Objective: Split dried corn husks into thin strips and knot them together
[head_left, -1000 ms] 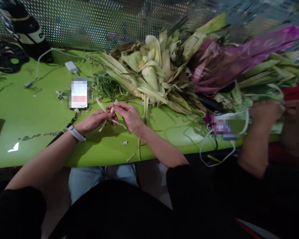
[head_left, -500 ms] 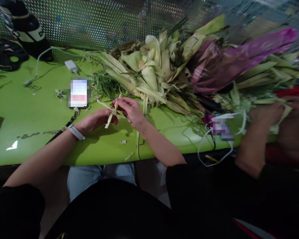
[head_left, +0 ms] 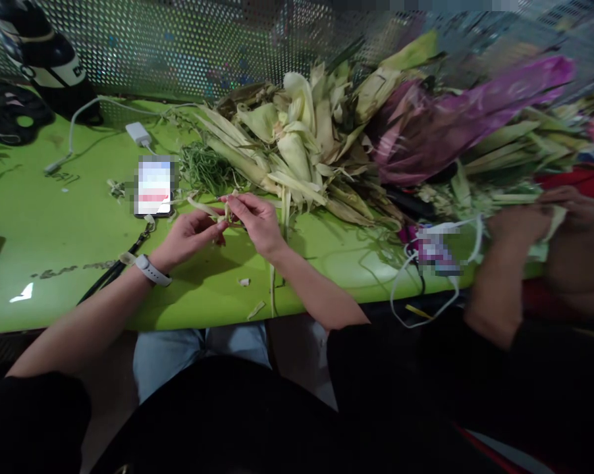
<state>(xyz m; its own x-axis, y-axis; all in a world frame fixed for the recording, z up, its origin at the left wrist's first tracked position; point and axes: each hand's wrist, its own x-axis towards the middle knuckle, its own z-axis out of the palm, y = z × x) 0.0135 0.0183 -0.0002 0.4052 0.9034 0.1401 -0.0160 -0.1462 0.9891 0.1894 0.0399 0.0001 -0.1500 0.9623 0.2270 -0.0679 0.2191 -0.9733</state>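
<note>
Between my two hands is a pale, narrow piece of corn husk (head_left: pixel 202 205), bent and crossed over itself, one strip sticking out to the left. My left hand (head_left: pixel 191 237), with a white band on its wrist, pinches the lower side of it between thumb and fingers. Thumb and fingertips of my right hand (head_left: pixel 260 225) are closed on its upper right part. My fingers partly cover the crossing. Just behind the hands lies a heap of corn husks (head_left: pixel 297 148), with a bunch of thin green strands (head_left: pixel 205 164) at its left.
A phone (head_left: pixel 153 187) with a lit screen and a strap lies left of my hands. Nearby are a white charger block (head_left: pixel 137 133) and cable. A pink plastic bag (head_left: pixel 425 138) rests on the husks. At right, another person's hands (head_left: pixel 568 207) hold a husk strip.
The crossed husk has turned: its end no longer points down toward me, and a strip now reaches left. My left hand has come up closer beneath my right fingertips.
</note>
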